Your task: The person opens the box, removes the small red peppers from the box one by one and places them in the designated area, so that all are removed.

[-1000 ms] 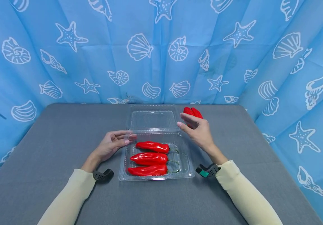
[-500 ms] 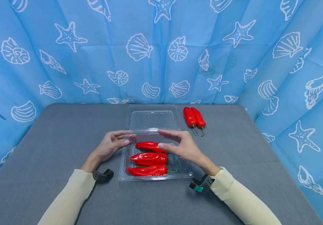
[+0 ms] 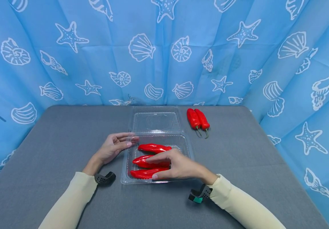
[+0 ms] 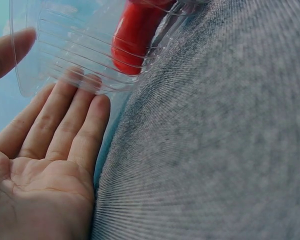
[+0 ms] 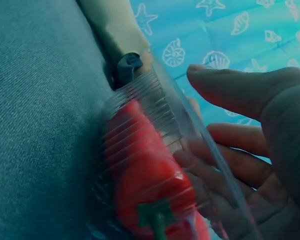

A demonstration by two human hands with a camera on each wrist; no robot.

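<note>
A clear plastic clamshell box (image 3: 188, 147) holds three red peppers lying side by side: the back one (image 3: 153, 147), the middle one (image 3: 141, 161) and the front one (image 3: 143, 174). My left hand (image 3: 113, 149) touches the box's left side, its fingers fairly straight against the outer wall in the left wrist view. Over the box's right half is my right hand (image 3: 177, 163), fingers extended above the middle pepper and thumb over the front one. It hides those peppers' stem ends. Through the box wall, the right wrist view shows a pepper (image 5: 150, 185) beside the spread fingers.
The box's transparent lid (image 3: 156, 122) lies folded back behind it. Two more red peppers (image 3: 193, 119) lie together on the grey tabletop (image 3: 233, 143) at the back right. A blue shell-patterned curtain (image 3: 164, 73) hangs behind the table.
My right hand has moved from near the two outside peppers, leftward and then toward the front, over the peppers in the box. The left hand has stayed at the box's side.
</note>
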